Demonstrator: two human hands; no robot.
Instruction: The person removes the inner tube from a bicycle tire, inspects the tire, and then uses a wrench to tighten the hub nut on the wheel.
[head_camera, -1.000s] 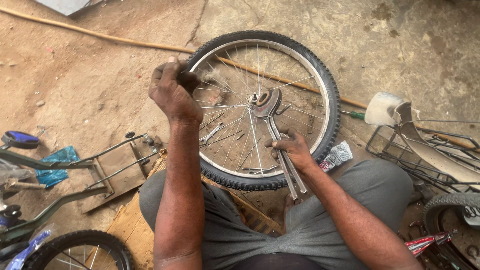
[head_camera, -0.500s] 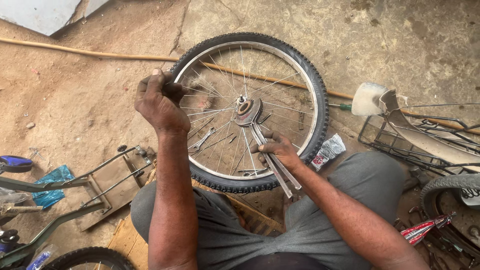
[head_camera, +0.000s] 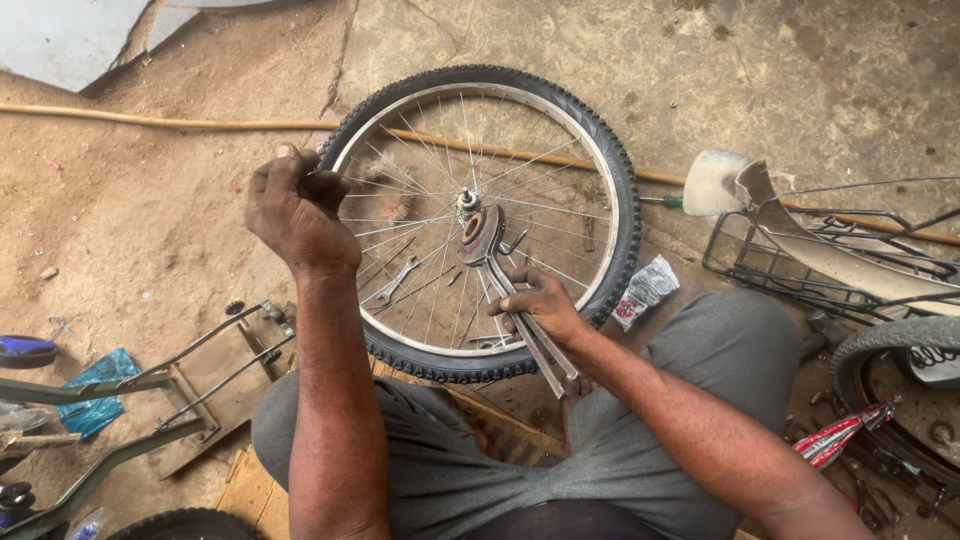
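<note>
We sit low on the floor (head_camera: 180, 190), grey trousers (head_camera: 700, 350) spread, with a wooden board (head_camera: 250, 485) under the near knee. Our right hand (head_camera: 535, 305) lies closest to us, its grip clamped on a pair of long flat metal bars (head_camera: 535, 335) that run from beside our knee up to the middle of the wheel. Those bars meet a round metal disc (head_camera: 480, 235) sitting at the hub (head_camera: 467, 203).

The bicycle wheel (head_camera: 480, 220) lies before our knees, its knobby tyre (head_camera: 625, 200) still on the rim, the near edge of the tyre almost touching our legs. Our left hand (head_camera: 295, 210) is at the left edge of the wheel, its grip closed on the rim and tyre there. Under the spokes, a small wrench (head_camera: 397, 281) lies on the floor.

To the left of our leg lies a metal frame (head_camera: 200, 370), with a blue plastic scrap (head_camera: 95, 385) near it. Just right of the wheel lies a small crumpled packet (head_camera: 645, 290). Further right lie a wire rack (head_camera: 800, 265) and a pale mudguard (head_camera: 800, 235), with another tyre (head_camera: 890, 350) near the right edge. Beyond the wheel, a long thin stick (head_camera: 170, 122) crosses the floor and passes under the wheel.
</note>
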